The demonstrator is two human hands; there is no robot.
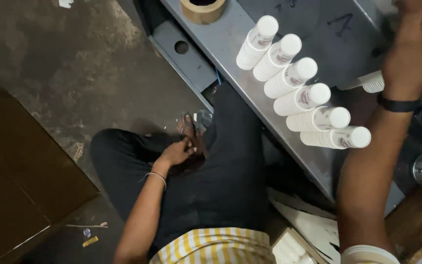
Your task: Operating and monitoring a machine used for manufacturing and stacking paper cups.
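Down at six o'clock, nearest the camera, a yellow-and-white striped shirt hem [216, 246] shows above dark trousers [221, 176], the person sitting cross-legged on the concrete floor [64, 63]. At about seven o'clock the left hand [178, 151] rests on the lap beside a sandalled foot [191, 128], its fingers curled loosely and gripping nothing that can be made out; a thin bangle circles that wrist. At five o'clock, by the right elbow, another stack of white paper cups [367, 255] pokes into view, with an open carton of more cups [291, 249] just beside it.

Further out, toward one o'clock, six stacks of white paper cups [301, 93] lie on their sides in a tidy slanted row on the grey metal table [230, 49], each touching its neighbour, so a good part of the stacking looks done. At two o'clock the right hand [411, 46], with a black band at the wrist, reaches over a further cup stack [374, 82] lying apart from the row; its fingers run out of frame, so whether they clasp anything cannot be told. That stack has not yet joined the row.

Farthest, at twelve o'clock, a roll of brown tape [202, 10] sits on the table edge. A brown cardboard sheet [20, 181] lies at nine o'clock.
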